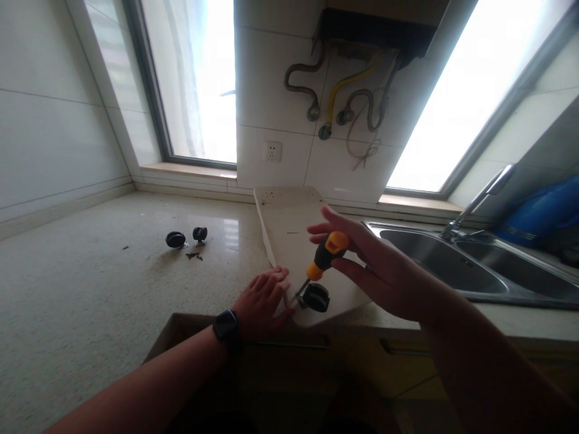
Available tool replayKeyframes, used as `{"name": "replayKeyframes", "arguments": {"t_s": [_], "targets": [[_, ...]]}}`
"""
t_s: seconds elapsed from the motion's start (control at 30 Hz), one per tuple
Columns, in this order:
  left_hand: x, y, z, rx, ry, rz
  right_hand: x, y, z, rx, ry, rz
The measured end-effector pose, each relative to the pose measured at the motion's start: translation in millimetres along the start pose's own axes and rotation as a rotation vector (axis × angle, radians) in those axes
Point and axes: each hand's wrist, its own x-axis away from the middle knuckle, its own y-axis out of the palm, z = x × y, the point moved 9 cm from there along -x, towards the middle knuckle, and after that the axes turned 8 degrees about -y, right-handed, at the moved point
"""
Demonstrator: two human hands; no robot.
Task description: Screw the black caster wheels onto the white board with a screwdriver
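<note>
A white panel (289, 253) with rounded corners lies on the counter, its far end near the wall. My left hand (265, 298) is closed on the near left edge of this panel, thumb close to the screwdriver's tip. Between the thumb and fingers of my right hand (362, 253) is the yellow and black handle of a screwdriver (323, 256). It tilts, with its shaft pointing down and left to the base of a black caster wheel (315, 298) at the panel's near corner. Small holes show at the panel's far corners.
Two loose black casters, one (175, 239) beside the other (199, 233), lie on the counter (113, 289) at left near several screws (194, 256). A steel double sink (429, 259) with a faucet (479, 202) is at right. Hoses (337, 90) hang above a wall socket (273, 151).
</note>
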Motion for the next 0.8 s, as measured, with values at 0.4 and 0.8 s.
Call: {"name": "replayKeyframes", "arguments": {"t_s": [0.4,0.8], "targets": [[0,0,-1,0.013,0.0,0.009,-8,-14,-15,0.388,-0.054,-0.095],[0,-1,-1,-0.005,-0.001,0.003,-14,-21,-17,0.587,-0.05,0.019]]}}
